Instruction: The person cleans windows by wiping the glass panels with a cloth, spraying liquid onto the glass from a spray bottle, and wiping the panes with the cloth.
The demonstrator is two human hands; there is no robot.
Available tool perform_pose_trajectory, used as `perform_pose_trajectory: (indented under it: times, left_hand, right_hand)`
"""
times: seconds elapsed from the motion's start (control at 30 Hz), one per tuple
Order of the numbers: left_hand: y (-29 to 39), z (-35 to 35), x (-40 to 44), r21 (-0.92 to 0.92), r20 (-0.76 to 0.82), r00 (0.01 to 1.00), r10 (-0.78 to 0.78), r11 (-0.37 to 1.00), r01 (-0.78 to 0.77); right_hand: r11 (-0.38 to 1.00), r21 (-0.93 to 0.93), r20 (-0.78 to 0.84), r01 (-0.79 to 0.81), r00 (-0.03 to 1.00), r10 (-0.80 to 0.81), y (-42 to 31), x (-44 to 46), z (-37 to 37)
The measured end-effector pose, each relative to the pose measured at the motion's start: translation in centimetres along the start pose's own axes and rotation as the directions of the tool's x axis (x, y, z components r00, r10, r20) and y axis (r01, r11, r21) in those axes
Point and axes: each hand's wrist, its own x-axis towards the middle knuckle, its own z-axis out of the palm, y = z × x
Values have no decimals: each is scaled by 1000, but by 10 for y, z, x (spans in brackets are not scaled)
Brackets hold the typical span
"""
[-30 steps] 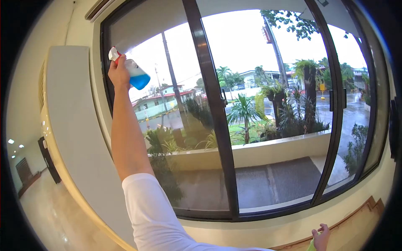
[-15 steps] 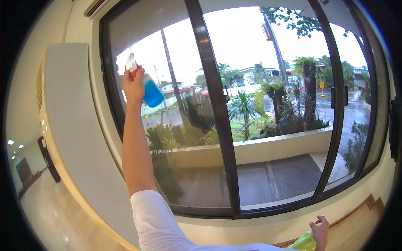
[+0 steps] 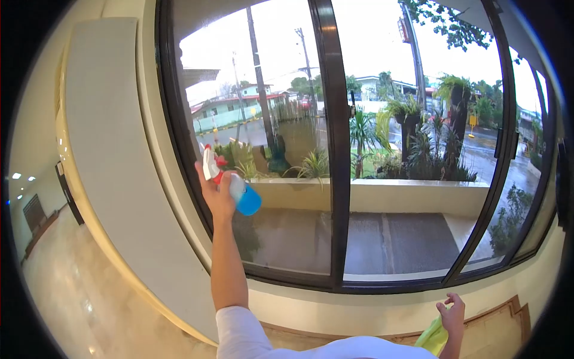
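Item: spray bottle, tilted, its base toward the lower right. Place: in front of the left pane of the dark-framed window, nearer that pane's left edge than its right; contact with the glass could not be told.

Left hand: fingers wrapped around the bottle's neck, below its red-and-white spray head.

Right hand: below the window's bottom edge, toward its right corner; thumb and forefinger apart, the other fingers, partly hidden, apparently closed on a yellow-green cloth.

Progress, as judged: liquid appeared to be on the left pane already, with downward streaks near its right edge, not wiped off. The cloth was away from the glass. No like streaks could be made out on the other panes.

Containers: the bottle, semi-clear, blue liquid in its lower part, paler above. Outdoors, beyond the glass: plants behind a low wall, any pots hard to tell.
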Motion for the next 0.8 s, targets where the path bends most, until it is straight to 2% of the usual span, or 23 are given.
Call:
perform_pose_trajectory:
  times: [0.03, 0.1, 0.13, 0.17, 0.27, 0.3, 0.33, 0.4, 0.47, 0.53, 0.6, 0.67, 0.7, 0.73, 0.8]
  left_hand:
    - [-23, -11, -9, 33, -104, 995, 5, 999, -2]
    - [-45, -28, -35, 91, -140, 990, -5, 996, 18]
    - [-52, -38, -47, 143, -170, 985, -2, 989, 27]
    - [-44, -34, -64, 159, -164, 984, -68, 983, 94]
    - [-24, -16, -128, -50, 134, 965, -227, 971, 236]
    - [-27, -20, -147, -82, 243, 914, -324, 932, 353]
    - [-29, -20, -167, -204, 354, 860, -368, 867, 455]
    - [-50, -42, -209, 75, 379, 814, -439, 892, 446]
    - [-69, -68, -237, -11, 218, 817, -534, 836, 549]
    - [-100, -103, -268, 72, -52, 825, -563, 821, 566]
    - [-149, -151, -312, 110, -347, 776, -527, 799, 592]
    - [-164, -189, -336, 141, -338, 767, -545, 777, 614]
    - [-150, -178, -345, 29, -421, 697, -581, 759, 650]
    - [-138, -166, -344, -29, -376, 726, -576, 790, 612]
    - [-119, -140, -345, -97, -169, 739, -653, 757, 646]
  right_hand:
    - [1000, 25, 25, -7, 1000, 6, -6, 1, 2]
    - [999, 41, 59, -13, 998, 11, -20, 1, -2]
    - [996, 38, 109, -79, 991, 74, -30, 1, -4]
    - [989, 31, 158, -144, 978, 137, -37, 0, -5]
    - [990, 22, 193, -140, 972, 133, -37, 2, -1]
    - [990, 1, 208, -139, 969, 135, -38, 1, 1]
    - [996, 7, 164, -87, 983, 85, -39, 0, 4]
    - [999, -1, 125, -42, 991, 42, -39, -3, 5]
    - [998, 3, 107, -58, 993, 58, -43, -5, 5]
    - [994, -5, 121, -108, 987, 108, -47, -8, 1]
    - [989, -17, 137, -148, 979, 149, -44, -12, -7]
    - [975, -86, 207, -206, 953, 220, -39, -15, -15]
    - [970, -121, 231, -213, 944, 236, -24, -16, -26]
    - [977, -83, 214, -196, 954, 210, -12, -18, -29]
    - [981, -43, 208, -188, 959, 192, 9, -20, -35]
